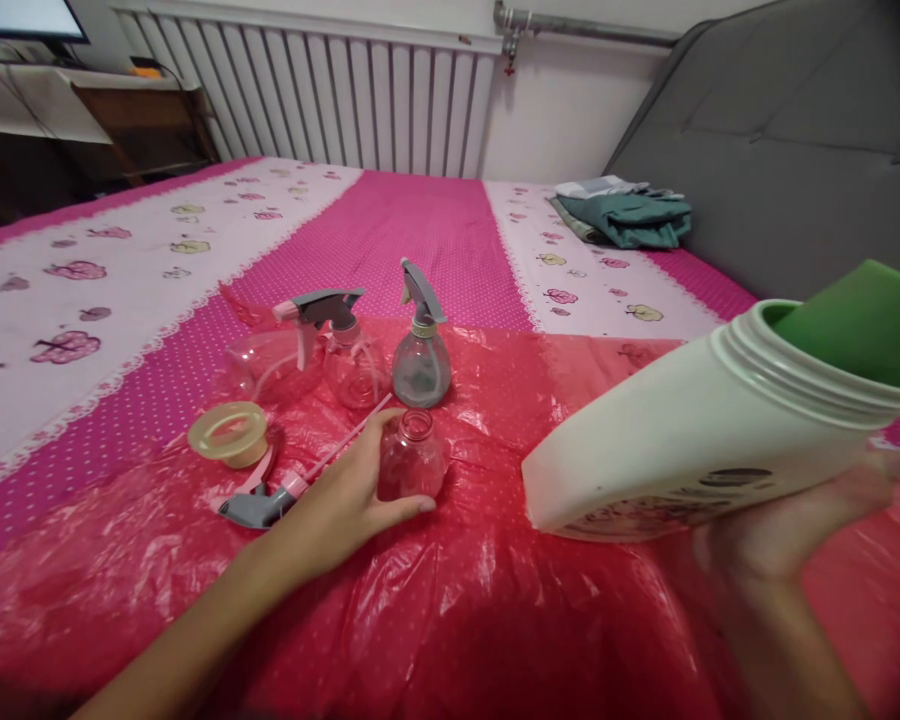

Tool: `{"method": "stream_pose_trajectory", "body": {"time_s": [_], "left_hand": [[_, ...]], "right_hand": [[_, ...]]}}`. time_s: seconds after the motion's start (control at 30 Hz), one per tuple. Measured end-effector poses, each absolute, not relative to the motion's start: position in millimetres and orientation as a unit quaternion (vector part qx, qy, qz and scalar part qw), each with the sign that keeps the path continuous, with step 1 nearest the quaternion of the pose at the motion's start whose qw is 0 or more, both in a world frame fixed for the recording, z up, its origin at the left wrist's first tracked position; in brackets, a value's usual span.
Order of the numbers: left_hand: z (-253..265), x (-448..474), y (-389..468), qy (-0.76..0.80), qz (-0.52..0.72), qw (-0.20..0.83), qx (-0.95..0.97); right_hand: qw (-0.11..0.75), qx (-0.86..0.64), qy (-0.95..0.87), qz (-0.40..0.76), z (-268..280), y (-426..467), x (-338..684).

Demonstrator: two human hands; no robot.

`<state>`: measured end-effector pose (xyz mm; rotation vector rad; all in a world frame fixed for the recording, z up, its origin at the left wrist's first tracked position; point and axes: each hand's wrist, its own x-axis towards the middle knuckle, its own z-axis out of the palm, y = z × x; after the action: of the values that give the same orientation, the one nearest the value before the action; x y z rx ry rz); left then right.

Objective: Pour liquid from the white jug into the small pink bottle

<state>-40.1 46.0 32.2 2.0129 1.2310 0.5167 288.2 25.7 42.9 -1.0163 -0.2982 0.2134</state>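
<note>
My left hand [364, 475] is curled round a small clear round spray bottle [412, 468] without its top, standing on the red plastic sheet [450, 620]. In my right hand [787, 520] is a large white plastic container [660, 430], tilted, with its wide mouth to the upper right. A green scoop-like piece [862, 320] sits in that mouth. Left of my left hand lies a grey and pink spray trigger head [262, 505] with its dip tube. A yellowish funnel-shaped piece [229, 435] lies beside it.
Behind the hands stand a grey-topped spray bottle [421, 365] and a pink-nozzled spray bottle [352, 365]. Folded cloths [622, 212] lie at the back right by the grey headboard [795, 150]. A white radiator [330, 90] lines the wall beyond the bed.
</note>
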Motion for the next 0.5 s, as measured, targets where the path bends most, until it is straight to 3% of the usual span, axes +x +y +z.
{"method": "stream_pose_trajectory", "body": {"time_s": [0.5], "left_hand": [[32,-41,46,0.484,0.196,0.348,0.779]], "right_hand": [[0.866,-0.468,-0.162,0.073,31,30,293]]}}
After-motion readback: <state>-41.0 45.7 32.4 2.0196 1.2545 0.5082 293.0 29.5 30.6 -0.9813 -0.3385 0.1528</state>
